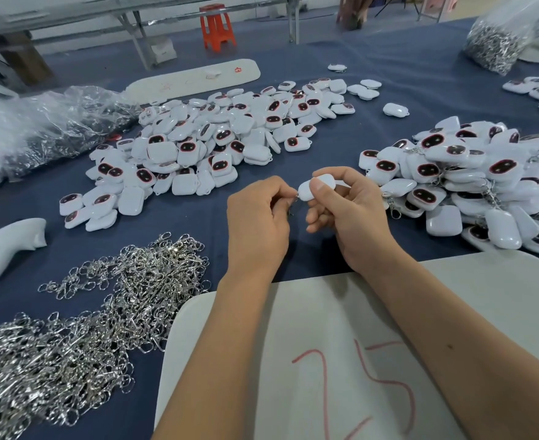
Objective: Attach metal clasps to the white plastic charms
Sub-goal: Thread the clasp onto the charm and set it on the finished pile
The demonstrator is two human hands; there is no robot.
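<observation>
My right hand (344, 211) grips a white plastic charm (307, 187) between thumb and fingers, back side up, above the blue cloth. My left hand (257, 220) pinches a small metal clasp (293, 201) right at the charm's left corner loop; most of the clasp is hidden by my fingers. A big heap of loose silver clasps (80, 319) lies at the lower left. A pile of charms with dark faces (204, 144) spreads across the middle. Another pile of charms, some with clasps on them (471, 182), sits at the right.
A white board marked with red digits (325, 360) lies under my forearms. A white plastic shape (4, 249) rests at the left edge. Clear bags (49, 122) lie far left, and a bag of clasps (496, 42) stands far right. A long white board (195, 77) and an orange stool (215, 27) are beyond.
</observation>
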